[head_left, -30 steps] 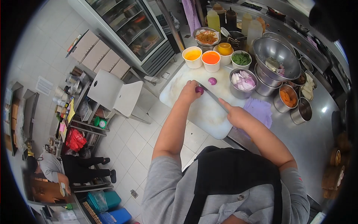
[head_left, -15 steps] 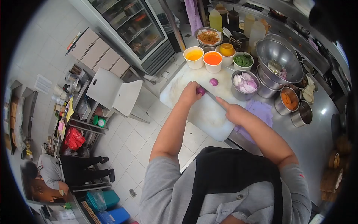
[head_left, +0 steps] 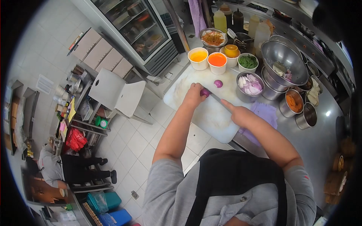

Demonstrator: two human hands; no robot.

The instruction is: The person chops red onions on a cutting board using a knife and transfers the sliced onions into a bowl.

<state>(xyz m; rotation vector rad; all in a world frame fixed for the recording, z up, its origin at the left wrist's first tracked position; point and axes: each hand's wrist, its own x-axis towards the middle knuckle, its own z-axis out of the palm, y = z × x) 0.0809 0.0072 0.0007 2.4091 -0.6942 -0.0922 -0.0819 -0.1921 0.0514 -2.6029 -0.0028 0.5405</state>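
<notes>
My left hand (head_left: 194,95) is closed on a red onion (head_left: 204,92), pressing it to the white cutting board (head_left: 181,88). In my right hand (head_left: 240,114) is a knife (head_left: 219,99), its handle hidden in my grip and a finger stretched along the top of the blade. The blade slants up and left, its front part against the onion. Another red onion piece (head_left: 218,83) lies on the board just beyond. To the right of it, a metal container (head_left: 249,97) holds cut onion pieces (head_left: 250,84).
White tubs of yellow (head_left: 198,56) and orange liquid (head_left: 217,59) and a tub of green leaves (head_left: 247,61) stand along the board's far edge. A large metal bowl (head_left: 283,56) sits at right, near a purple cloth (head_left: 264,115). Another person (head_left: 52,165) stands at far left.
The whole view has shifted slightly. My hands, the knife and the onion keep nearly the same arrangement. The person at far left has moved an arm a little.
</notes>
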